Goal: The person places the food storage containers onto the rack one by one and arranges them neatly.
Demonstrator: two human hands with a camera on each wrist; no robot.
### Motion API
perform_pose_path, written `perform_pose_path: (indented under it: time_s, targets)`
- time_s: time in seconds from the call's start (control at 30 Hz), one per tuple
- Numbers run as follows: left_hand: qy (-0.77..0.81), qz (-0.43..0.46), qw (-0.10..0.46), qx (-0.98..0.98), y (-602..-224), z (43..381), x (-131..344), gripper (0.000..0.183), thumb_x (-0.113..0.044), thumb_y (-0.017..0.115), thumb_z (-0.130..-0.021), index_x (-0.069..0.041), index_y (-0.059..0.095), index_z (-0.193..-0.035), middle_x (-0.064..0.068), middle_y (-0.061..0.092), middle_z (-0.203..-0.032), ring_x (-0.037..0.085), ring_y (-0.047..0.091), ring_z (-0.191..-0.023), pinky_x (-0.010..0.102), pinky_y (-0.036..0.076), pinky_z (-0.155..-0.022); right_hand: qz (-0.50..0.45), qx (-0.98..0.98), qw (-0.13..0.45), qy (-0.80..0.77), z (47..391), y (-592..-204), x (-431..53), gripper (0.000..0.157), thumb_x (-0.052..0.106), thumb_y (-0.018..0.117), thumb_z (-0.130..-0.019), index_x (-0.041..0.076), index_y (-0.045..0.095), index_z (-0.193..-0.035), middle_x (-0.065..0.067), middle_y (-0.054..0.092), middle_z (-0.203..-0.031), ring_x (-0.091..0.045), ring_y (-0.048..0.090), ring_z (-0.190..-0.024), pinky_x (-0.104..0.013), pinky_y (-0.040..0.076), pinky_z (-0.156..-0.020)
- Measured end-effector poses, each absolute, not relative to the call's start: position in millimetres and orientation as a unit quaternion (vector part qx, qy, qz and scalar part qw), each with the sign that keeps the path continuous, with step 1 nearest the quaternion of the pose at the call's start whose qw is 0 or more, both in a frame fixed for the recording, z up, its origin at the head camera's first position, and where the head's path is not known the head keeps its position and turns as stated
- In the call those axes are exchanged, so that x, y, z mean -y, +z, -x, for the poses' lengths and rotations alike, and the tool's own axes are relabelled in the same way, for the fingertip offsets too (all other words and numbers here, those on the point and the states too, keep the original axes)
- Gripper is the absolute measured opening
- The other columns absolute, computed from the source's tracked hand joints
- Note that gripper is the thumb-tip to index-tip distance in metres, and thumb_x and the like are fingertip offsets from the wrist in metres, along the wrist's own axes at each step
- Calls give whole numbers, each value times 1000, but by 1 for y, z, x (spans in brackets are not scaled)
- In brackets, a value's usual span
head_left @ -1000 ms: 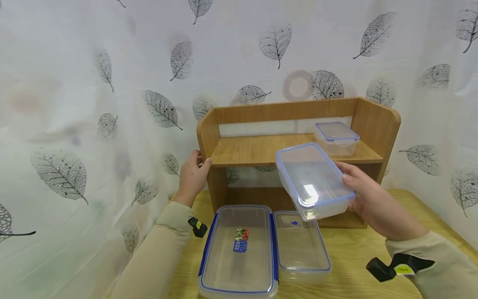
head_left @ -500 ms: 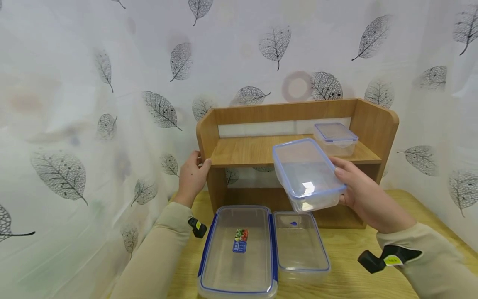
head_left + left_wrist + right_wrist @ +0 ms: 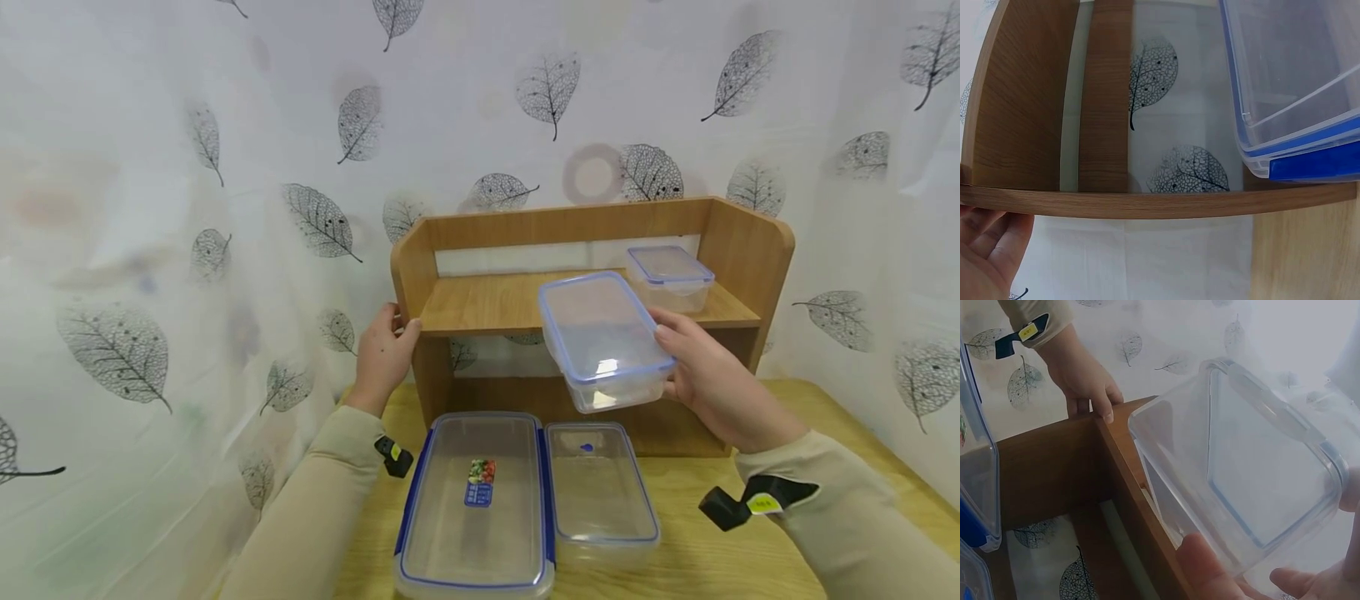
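Observation:
My right hand [image 3: 712,375] grips a clear lidded food container [image 3: 607,333] by its right side, thumb on the lid's edge. The container hangs tilted in front of the upper board of a wooden desk shelf [image 3: 487,302]. In the right wrist view, fingertips [image 3: 1200,559] press against the container's clear wall [image 3: 1172,456]. My left hand [image 3: 384,354] holds the shelf's left side panel at upper-board height, with the thumb at the front edge and the other fingers on the outer side. That hand [image 3: 991,250] shows at the panel's edge in the left wrist view.
A smaller square container [image 3: 670,279] stands at the right end of the upper board. Before the shelf, a large container with blue side clips [image 3: 480,542] lies beside a narrower one [image 3: 603,487] on the wooden table [image 3: 720,508]. A leaf-patterned curtain [image 3: 465,108] surrounds the table.
My right hand has carried the container left and slightly up toward the upper board, tilting it a little flatter. The left hand stays on the side panel.

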State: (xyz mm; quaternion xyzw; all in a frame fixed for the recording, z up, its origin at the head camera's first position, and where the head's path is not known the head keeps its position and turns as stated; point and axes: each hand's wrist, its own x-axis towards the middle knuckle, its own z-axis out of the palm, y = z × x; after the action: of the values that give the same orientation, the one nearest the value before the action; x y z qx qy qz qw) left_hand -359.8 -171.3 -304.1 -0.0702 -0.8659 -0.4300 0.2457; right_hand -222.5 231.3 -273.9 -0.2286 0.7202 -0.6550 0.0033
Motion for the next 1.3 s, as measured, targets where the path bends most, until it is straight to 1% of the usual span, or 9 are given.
perform_pose_path:
  time_s: [0.2,0.4,0.53,0.7,0.93,1.03,1.13,1.23,1.3]
  targets:
    - [-430,73,247,865,-304,359,171,41,-38,54,-102,-12,55,-135,17,62,-135,37,64,-116,52,55,-93,206,-727,11,-655,229,-271,-225,72,45,35,-110,6,4,-161,-20,30,-149,-25,49,-127,-32,53,-94]
    - [-433,80,251,862,-303,357,171,39,-36,55,-103,-13,56,-133,17,62,-135,37,65,-115,51,55,-93,193,-719,14,-667,240,-273,-217,74,49,38,-108,10,7,-161,-19,32,-148,-30,49,-126,-33,54,-93]
    - [-435,81,250,861,-303,356,172,39,-35,55,-103,-12,56,-134,17,62,-136,37,65,-115,51,55,-93,191,-711,11,-677,247,-276,-212,73,49,39,-108,11,8,-161,-18,34,-145,-28,53,-121,-33,55,-90]
    - [-433,80,248,863,-303,356,172,38,-35,56,-103,-12,56,-133,17,62,-136,37,65,-115,52,55,-92,183,-705,9,-686,253,-276,-206,74,48,41,-108,11,7,-162,-16,34,-142,-23,55,-112,-30,54,-84]
    - [-433,82,247,863,-301,356,171,39,-37,55,-103,-13,56,-133,17,61,-137,38,64,-117,53,55,-93,159,-709,7,-687,257,-272,-200,79,51,42,-106,12,3,-163,-16,32,-143,-25,55,-112,-29,53,-84]
    - [-429,83,247,865,-300,356,171,39,-37,55,-103,-12,55,-134,18,61,-137,38,63,-118,53,54,-94,154,-713,5,-684,260,-271,-199,79,52,41,-106,13,3,-163,-16,28,-148,-28,52,-117,-28,53,-86]
    - [-426,84,249,866,-300,355,171,40,-37,55,-103,-12,55,-134,18,60,-138,38,63,-118,53,54,-95,154,-718,3,-679,262,-269,-197,78,51,41,-106,13,3,-163,-18,24,-153,-36,47,-126,-29,53,-90]
    - [-426,85,250,866,-301,355,172,41,-37,54,-103,-11,55,-134,19,60,-138,38,63,-118,53,54,-94,151,-721,4,-677,265,-269,-196,79,51,41,-107,14,1,-163,-18,16,-160,-43,38,-135,-29,53,-92]
    - [-427,84,249,865,-302,355,172,41,-37,54,-103,-11,55,-134,19,60,-138,38,63,-118,52,54,-94,148,-719,6,-679,268,-269,-194,79,50,41,-107,13,-1,-163,-18,11,-163,-45,35,-137,-30,53,-92]
